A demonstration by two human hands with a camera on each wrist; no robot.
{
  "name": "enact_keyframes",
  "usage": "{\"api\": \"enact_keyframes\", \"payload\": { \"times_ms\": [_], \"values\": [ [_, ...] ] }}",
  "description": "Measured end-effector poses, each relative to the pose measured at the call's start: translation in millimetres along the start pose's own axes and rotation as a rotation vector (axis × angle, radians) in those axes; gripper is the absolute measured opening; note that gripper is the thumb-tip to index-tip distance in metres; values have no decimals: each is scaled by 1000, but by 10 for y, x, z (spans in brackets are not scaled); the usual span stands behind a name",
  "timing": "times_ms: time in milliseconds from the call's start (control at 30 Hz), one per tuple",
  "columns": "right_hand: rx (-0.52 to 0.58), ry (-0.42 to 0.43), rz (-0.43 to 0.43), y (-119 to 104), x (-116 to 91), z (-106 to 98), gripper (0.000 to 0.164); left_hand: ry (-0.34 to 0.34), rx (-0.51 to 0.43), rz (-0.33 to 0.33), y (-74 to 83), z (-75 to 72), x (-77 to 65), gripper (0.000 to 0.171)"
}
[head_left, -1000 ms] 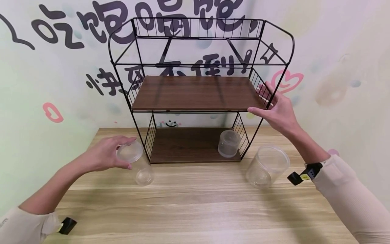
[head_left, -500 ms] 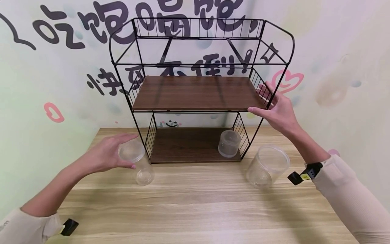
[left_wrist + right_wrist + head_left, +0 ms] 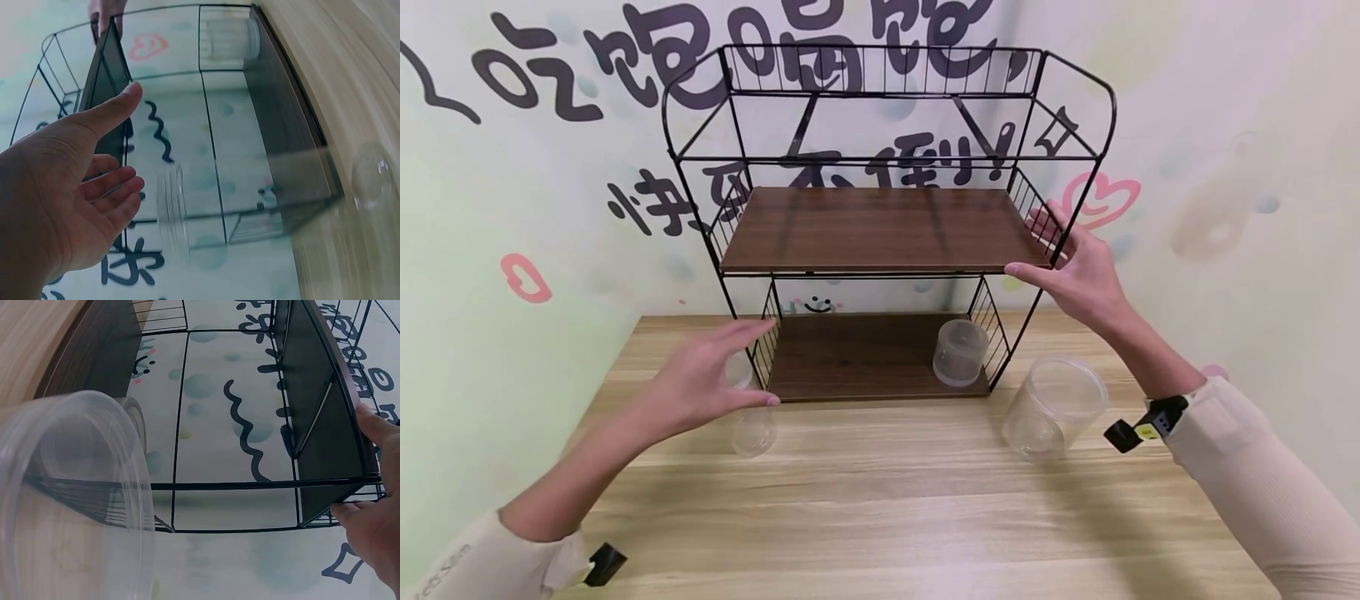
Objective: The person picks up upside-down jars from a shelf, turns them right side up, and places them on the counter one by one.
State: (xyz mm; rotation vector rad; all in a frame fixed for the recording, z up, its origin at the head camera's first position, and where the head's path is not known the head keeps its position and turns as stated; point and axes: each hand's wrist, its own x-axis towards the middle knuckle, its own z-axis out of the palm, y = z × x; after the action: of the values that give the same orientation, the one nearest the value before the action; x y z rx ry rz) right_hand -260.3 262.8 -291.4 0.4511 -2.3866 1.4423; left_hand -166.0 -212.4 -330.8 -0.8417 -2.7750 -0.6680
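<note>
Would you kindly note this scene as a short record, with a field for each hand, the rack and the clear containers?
Left hand: holding nothing, thumb and fingers apart
Right hand: grips the right side of the rack
Rack: black wire, standing on the table
Left container: on the table, partly hidden by the left hand
Small container: on the lower shelf, near its right end
Right container: on the table

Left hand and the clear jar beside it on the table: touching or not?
Apart. The left wrist view shows a narrow gap between the left hand and the clear jar's rim.
</note>
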Motion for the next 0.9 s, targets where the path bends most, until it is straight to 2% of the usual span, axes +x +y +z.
{"api": "enact_keyframes", "payload": {
  "times_ms": [300, 600, 900],
  "values": [
    [-45, -11, 4, 1, -3, 4, 99, -6, -84, -6, 204, 260, 129, 94],
    [-9, -10, -6, 0, -9, 11, 98, -19, -186, 11, 338, 586, 311, 93],
    [15, -4, -3, 8, -2, 19, 97, 50, -318, -7, 391, 946, 507, 92]
  ]
}}
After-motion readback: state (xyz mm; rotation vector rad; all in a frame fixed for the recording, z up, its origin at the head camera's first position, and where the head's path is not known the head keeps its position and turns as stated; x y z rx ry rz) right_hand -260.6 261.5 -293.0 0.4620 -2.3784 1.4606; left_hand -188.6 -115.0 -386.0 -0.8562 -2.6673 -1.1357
